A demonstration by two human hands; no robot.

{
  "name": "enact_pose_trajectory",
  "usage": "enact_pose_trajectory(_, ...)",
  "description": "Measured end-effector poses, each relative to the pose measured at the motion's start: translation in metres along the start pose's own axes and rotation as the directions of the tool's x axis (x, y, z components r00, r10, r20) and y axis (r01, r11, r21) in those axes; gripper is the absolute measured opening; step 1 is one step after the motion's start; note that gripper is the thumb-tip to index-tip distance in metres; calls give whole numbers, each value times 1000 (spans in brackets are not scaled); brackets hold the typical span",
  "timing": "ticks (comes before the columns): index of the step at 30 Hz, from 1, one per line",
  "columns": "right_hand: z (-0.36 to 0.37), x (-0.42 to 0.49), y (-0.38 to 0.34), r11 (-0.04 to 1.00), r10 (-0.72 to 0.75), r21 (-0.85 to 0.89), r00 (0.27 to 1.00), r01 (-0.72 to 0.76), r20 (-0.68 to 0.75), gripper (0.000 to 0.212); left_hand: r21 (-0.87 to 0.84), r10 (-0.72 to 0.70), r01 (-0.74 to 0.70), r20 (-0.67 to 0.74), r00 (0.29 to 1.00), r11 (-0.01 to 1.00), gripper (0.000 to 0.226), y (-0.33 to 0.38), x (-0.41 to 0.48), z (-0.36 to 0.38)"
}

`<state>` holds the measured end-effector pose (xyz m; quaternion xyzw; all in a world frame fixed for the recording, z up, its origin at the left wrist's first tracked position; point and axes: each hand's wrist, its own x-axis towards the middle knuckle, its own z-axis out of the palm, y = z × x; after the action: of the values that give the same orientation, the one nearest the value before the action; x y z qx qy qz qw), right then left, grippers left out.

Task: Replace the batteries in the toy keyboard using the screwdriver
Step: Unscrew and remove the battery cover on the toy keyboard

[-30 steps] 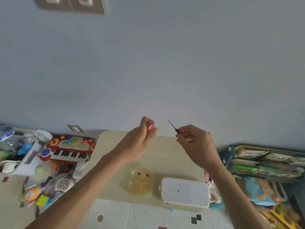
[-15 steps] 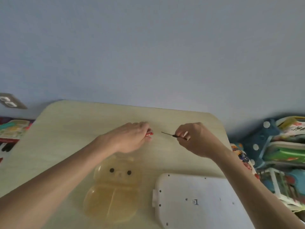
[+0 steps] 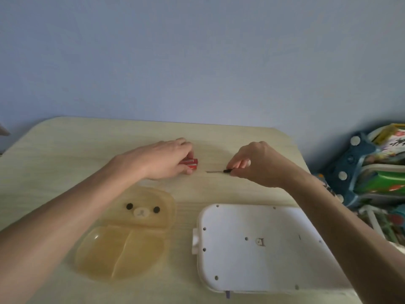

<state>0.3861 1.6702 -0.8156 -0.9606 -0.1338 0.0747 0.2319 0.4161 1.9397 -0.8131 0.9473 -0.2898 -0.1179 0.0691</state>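
The white toy keyboard (image 3: 258,246) lies face down on the wooden table (image 3: 65,150), at the near right, with its screw holes and small battery cover showing. My left hand (image 3: 162,159) grips red batteries (image 3: 191,163) and holds them down on the table top. My right hand (image 3: 256,163) pinches the black handle of a thin screwdriver (image 3: 219,171), whose shaft lies flat on the table pointing left. A small gap separates the screwdriver's tip from the batteries.
A translucent amber bear-shaped tray (image 3: 129,233) with divided compartments lies at the near left. A blue dotted bag (image 3: 348,167) and stacked colourful toys (image 3: 385,178) stand beyond the table's right edge. A blue wall rises behind the table.
Both hands have come down from mid-air to the table top, with the batteries and the screwdriver still in them. The camera has tilted down and closer to the table.
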Motion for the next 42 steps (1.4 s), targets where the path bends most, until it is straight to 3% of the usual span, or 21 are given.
enact_pose_trajectory(5, 4, -6, 3, 1000, 5, 22, 999, -4, -42, 12, -172, 19, -36, -101, 995, 985, 34, -10, 0, 10)
enact_pose_trajectory(23, 10, -9, -1, 995, 77, 64, 994, -72, -77, 23, -213, 0, -32, -149, 989, 977, 45, -19, 1, 17)
enact_pose_trajectory(28, 7, -10, -6, 996, 88, 23, 995, -87, -53, 8, -223, -30, -5, -153, 988, 975, 50, -15, -8, 9)
enact_pose_trajectory(33, -21, -46, -6, 991, 43, 136, 972, -12, -232, 12, -252, -29, -67, -358, 933, 965, 46, 2, -45, -4)
enact_pose_trajectory(36, -46, -87, -12, 971, 33, 238, 981, 14, -192, 9, -310, 53, -183, -384, 922, 933, 59, 30, -72, -5)
enact_pose_trajectory(42, -54, -145, -26, 974, -42, 220, 998, 52, -50, 11, -223, 215, -254, -186, 959, 941, 107, 78, -103, 19)
